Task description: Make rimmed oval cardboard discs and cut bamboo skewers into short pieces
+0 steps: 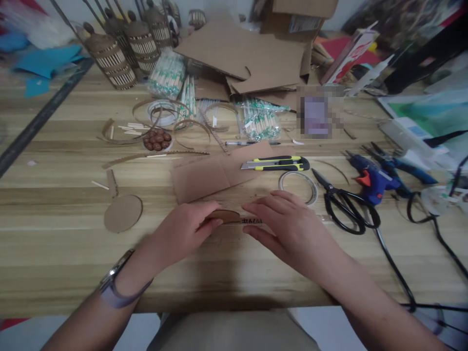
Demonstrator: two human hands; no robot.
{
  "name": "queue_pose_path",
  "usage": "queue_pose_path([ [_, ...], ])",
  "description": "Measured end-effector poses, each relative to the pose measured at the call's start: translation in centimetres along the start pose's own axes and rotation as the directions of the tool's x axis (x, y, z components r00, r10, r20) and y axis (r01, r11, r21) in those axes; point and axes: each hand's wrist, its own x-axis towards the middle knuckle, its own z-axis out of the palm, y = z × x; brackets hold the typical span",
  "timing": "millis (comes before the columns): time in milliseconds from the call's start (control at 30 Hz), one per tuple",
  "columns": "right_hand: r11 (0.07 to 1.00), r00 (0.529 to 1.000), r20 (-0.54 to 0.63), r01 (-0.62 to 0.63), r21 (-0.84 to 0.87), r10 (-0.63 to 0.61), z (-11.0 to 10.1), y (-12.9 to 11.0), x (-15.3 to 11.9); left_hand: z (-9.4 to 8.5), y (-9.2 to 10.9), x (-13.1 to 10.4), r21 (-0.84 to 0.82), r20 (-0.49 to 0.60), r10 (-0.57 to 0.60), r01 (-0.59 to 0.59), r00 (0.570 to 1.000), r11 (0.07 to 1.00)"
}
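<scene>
My left hand [185,229] pinches a brown cardboard piece with a curved edge [224,215] between thumb and fingers, just above the table near its front. My right hand [288,222] has its thumb and fingers around a narrow cardboard strip with dark printed characters [251,221], which meets the curved piece. How the two join is partly hidden by my fingers. Left of my left hand lies a round cardboard disc [123,213], with a short cardboard strip [112,184] beyond it. A flat cardboard sheet [199,178] lies just beyond my hands, under a yellow-and-black utility knife [276,164].
To the right are a tape roll [313,187], black scissors [347,207], a blue glue gun [378,183] and pliers [413,170]. Farther back are a bowl of brown balls [157,140], bagged sticks [260,121], large cardboard [248,56] and several small lantern-like models [109,56].
</scene>
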Motion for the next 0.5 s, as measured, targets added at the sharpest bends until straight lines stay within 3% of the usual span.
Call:
queue_pose_path([
  [233,0.999,0.998,0.042,-0.038,0.025,0.037,1.5,-1.8,2.1,0.5,-0.5,-0.1,-0.069,-0.017,0.046,-0.047,0.999,0.997],
  [400,0.998,0.997,0.046,-0.058,-0.008,0.058,2.0,-1.5,1.9,-0.3,-1.6,0.1,0.121,-0.023,0.131,-0.127,0.991,0.984],
  [500,0.998,0.996,0.062,-0.064,-0.006,0.064,1.8,-1.1,1.6,-0.8,-2.1,0.0,0.252,0.019,0.112,-0.114,0.993,0.961],
])
